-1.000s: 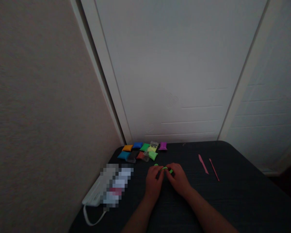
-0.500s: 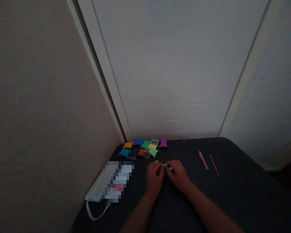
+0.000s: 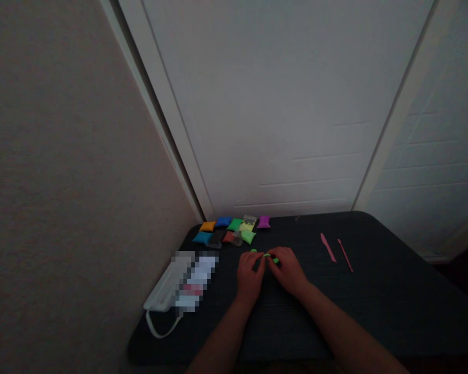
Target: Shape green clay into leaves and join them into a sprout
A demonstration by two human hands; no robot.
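Both hands meet over the dark table, pinching a small piece of light green modelling clay [image 3: 267, 255] between thumbs and fingertips. My left hand [image 3: 250, 275] is closed on its left side. My right hand [image 3: 288, 270] grips it from the right, fingers curled. Bits of the same green show beyond the left fingertips and under the right fingers; whether they join the held piece I cannot tell. Just behind the hands lies a light green clay packet [image 3: 248, 237].
Several more clay packets, among them an orange one [image 3: 208, 226] and a purple one [image 3: 263, 222], lie along the back edge. A pink plastic knife [image 3: 328, 248] and a thin pink stick tool [image 3: 345, 255] are at right. A white case [image 3: 158, 301] with a strap lies left.
The view has tipped slightly, so the table and everything on it sit higher in the picture. Both hands keep their pinch on the green clay, with hardly any shift.
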